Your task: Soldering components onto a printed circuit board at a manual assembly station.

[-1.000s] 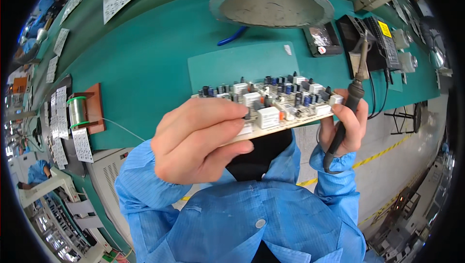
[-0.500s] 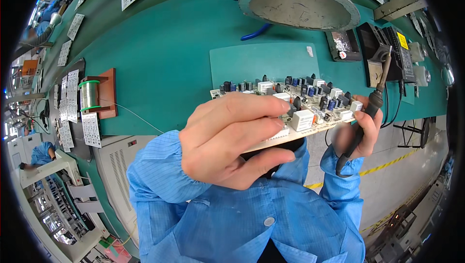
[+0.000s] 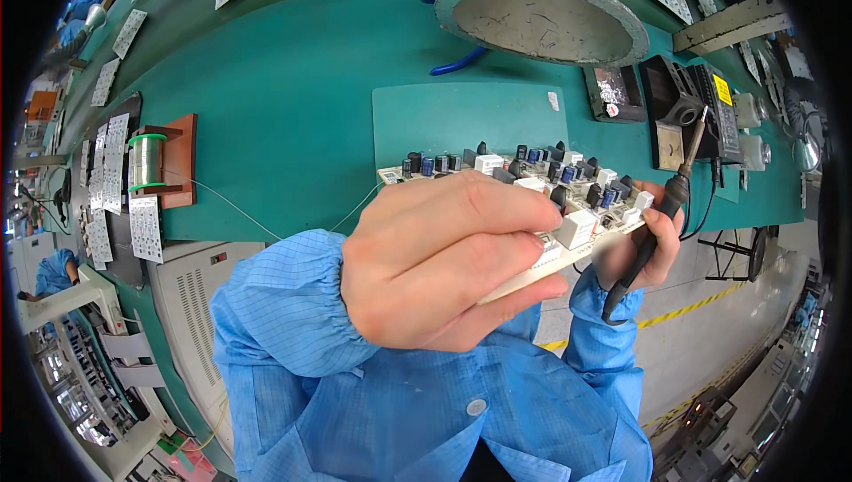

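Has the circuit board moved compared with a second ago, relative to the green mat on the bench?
Cannot tell. The circuit board in the left hand overlaps the green mat's lower edge as before; the head camera itself shifted, so any apparent drift may be the camera's.

Single head-worn fisheye, looking steeply down over the person's chest at the green tabletop [image 3: 293, 118]. Very close: left hand [image 3: 444, 260] and circuit board [image 3: 568, 207] fill centre frame. Straight edges bow hard at the rim.
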The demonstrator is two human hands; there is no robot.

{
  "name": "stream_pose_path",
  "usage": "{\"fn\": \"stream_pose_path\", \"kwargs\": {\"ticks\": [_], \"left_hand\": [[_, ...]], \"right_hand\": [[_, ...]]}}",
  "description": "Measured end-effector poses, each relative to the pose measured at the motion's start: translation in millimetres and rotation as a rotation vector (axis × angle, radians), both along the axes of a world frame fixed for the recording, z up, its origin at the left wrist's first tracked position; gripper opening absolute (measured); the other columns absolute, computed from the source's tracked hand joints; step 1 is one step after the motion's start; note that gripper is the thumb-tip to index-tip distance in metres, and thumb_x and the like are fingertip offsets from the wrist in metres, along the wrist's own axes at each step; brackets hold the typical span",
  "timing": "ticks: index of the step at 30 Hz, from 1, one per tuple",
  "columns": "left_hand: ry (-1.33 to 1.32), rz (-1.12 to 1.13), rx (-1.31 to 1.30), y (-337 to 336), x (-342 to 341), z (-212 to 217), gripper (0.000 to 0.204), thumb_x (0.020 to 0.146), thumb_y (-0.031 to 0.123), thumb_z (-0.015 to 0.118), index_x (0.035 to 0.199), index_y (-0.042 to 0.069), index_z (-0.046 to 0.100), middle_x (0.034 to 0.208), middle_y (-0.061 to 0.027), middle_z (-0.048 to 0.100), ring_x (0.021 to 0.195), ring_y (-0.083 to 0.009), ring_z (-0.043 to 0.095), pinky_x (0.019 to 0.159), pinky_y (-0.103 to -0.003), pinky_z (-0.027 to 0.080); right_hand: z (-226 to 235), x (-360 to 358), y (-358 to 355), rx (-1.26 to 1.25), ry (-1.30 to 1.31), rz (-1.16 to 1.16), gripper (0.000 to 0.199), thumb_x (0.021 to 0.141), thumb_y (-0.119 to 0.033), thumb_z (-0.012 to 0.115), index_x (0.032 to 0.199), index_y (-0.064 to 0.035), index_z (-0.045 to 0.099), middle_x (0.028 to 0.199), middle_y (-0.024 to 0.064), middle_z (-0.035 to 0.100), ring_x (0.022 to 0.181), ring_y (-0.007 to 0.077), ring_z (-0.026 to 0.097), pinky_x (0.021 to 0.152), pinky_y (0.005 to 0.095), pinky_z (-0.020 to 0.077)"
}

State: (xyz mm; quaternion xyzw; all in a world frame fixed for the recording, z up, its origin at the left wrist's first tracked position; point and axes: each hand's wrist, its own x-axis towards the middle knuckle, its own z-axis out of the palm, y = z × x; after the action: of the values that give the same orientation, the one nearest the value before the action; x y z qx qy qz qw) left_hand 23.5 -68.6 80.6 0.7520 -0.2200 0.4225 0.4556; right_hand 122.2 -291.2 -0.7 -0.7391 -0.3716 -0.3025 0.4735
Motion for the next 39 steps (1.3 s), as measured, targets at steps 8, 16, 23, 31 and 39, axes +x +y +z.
{"fn": "stream_pose_path", "kwargs": {"ticks": [8,16,23,31,39], "left_hand": [[-0.004,0.042,0.0,-7.2,1.2,2.5,0.034,0.062,0.012,0.084,0.079,-0.004,0.06,0.08,-0.0225,0.065,0.063,-0.0225,0.065,0.051,-0.027,0.052],[-0.016,0.111,0.036,-4.7,2.8,4.2,0.042,0.061,0.02,0.086,0.083,-0.006,0.061,0.081,-0.0228,0.065,0.065,-0.0244,0.065,0.053,-0.028,0.053],[0.2,0.139,-0.155,24.7,-18.9,4.6,0.059,0.075,0.008,0.07,0.124,-0.012,0.044,0.119,-0.0278,0.053,0.103,-0.0278,0.059,0.091,-0.041,0.047],[0.598,0.552,0.026,66.5,-55.7,-69.3,0.02,0.072,-0.003,0.061,0.091,0.0,0.065,0.097,-0.0164,0.062,0.086,-0.028,0.063,0.078,-0.033,0.05],[0.668,0.483,0.112,62.6,-57.8,-93.1,0.019,0.069,-0.005,0.066,0.086,0.002,0.065,0.084,-0.0116,0.059,0.068,-0.0272,0.058,0.057,-0.034,0.048]], "right_hand": [[-2.9,3.9,-3.2,0.048,0.017,0.002,0.036,0.077,0.003,0.066,0.106,-0.0087,0.048,0.101,0.0228,0.058,0.088,0.027,0.06,0.078,0.036,0.0497],[-2.2,3.1,-3.5,0.051,0.046,0.027,0.035,0.078,0.002,0.065,0.106,-0.0084,0.048,0.1,0.0228,0.057,0.089,0.0274,0.06,0.077,0.0364,0.0501],[32.5,-11.6,-5.7,0.082,0.184,0.035,0.043,0.07,0.01,0.064,0.107,-0.0071,0.049,0.093,0.0199,0.056,0.085,0.0251,0.055,0.073,0.0335,0.0463],[25.8,-17.9,-9.5,-0.092,0.418,0.186,0.027,0.076,-0.004,0.07,0.097,-0.0011,0.055,0.088,0.0154,0.057,0.073,0.0189,0.051,0.066,0.0273,0.0417],[-12.0,-2.4,-9.0,-0.127,0.324,0.021,0.038,0.075,0.004,0.067,0.109,-0.0027,0.053,0.104,0.0146,0.06,0.085,0.0173,0.054,0.074,0.0272,0.0415]]}}
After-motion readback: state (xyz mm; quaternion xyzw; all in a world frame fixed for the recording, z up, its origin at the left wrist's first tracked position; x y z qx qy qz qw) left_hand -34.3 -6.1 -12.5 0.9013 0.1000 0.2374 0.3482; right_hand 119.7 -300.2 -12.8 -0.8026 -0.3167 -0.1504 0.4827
